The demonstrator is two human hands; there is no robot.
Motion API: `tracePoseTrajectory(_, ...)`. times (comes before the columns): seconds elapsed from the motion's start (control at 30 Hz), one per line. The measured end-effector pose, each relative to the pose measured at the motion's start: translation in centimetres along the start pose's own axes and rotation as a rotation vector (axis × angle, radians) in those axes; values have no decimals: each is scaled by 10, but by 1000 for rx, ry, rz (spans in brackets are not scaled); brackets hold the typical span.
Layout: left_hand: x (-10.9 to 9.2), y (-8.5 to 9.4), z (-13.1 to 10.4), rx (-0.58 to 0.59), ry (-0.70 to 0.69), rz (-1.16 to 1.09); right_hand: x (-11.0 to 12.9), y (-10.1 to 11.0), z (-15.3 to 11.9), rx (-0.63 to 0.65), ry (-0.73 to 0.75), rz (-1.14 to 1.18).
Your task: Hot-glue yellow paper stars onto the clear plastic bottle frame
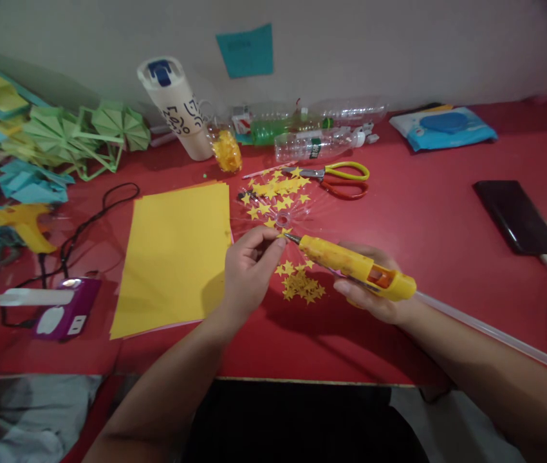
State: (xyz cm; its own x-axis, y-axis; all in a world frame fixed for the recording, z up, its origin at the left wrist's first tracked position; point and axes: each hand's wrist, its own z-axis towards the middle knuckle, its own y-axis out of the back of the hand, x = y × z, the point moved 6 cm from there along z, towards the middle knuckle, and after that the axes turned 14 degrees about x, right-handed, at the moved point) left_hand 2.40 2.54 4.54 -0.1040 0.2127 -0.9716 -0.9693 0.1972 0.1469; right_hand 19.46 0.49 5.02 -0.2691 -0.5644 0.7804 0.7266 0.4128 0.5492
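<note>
Left hand [249, 267] pinches small yellow star [284, 233] between thumb and finger, grip closed on it. Right hand [372, 286] wraps around yellow glue gun [358, 265], metal tip touching or just beside star (too close to tell). Clear glue stick [495, 334] pokes out of gun's back. More stars [304, 285] lie in pile on red table [408, 193], below star in left hand. Yellow paper [177, 254] lies left of left hand. Scissors [345, 175], open-handled, lie past hands.
</note>
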Motion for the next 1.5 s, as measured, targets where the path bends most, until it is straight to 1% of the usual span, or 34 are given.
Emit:
tracePoseTrajectory(0.1,-2,2,0,-11,-47,61,2,0,1,-17,21,-21)
tracePoseTrajectory(0.27,-14,4,-3,-19,-198,337,7,2,3,-18,33,-124)
tracePoseTrajectory(0.33,-14,4,-3,-2,-188,329,4,3,2,-44,-17,-124)
tracePoseTrajectory(0.4,-6,4,0,38,-69,169,-3,5,-1,-98,-119,-64)
tracePoseTrajectory(0.5,13,-5,2,165,218,-173,-17,7,-4,-173,-290,51)
tracePoseTrajectory(0.53,18,-10,2,211,301,-267,-18,8,-2,-187,-304,55)
tracePoseTrajectory(0.57,21,-14,1,245,370,-344,-16,10,0,-198,-281,33)
tracePoseTrajectory(0.63,24,-19,0,269,460,-460,-6,11,8,-189,-167,-49)
tracePoseTrajectory(0.73,26,-24,-2,286,524,-553,5,10,16,-152,-18,-161)
tracePoseTrajectory(0.9,32,-31,-10,380,611,-640,14,2,19,-136,168,-252)
tracePoseTrajectory(0.97,34,-33,-11,409,618,-692,17,0,20,-128,203,-274)
tracePoseTrajectory(1.1,35,-33,-12,429,624,-723,21,1,20,-146,201,-313)
tracePoseTrajectory(1.2,33,-35,-11,454,598,-687,21,1,19,-143,207,-341)
tracePoseTrajectory(1.27,30,-34,-10,461,562,-614,20,1,18,-142,199,-345)
tracePoseTrajectory(1.33,26,-28,-7,409,475,-457,17,4,18,-159,178,-331)
tracePoseTrajectory(1.37,22,-21,-4,350,394,-330,16,7,18,-174,159,-328)
tracePoseTrajectory(1.4,15,-13,-1,274,284,-169,14,10,19,-192,131,-332)
tracePoseTrajectory(1.47,-3,3,3,105,14,215,11,18,22,-229,73,-356)
tracePoseTrajectory(1.5,-13,7,3,31,-121,410,9,21,25,-248,47,-369)
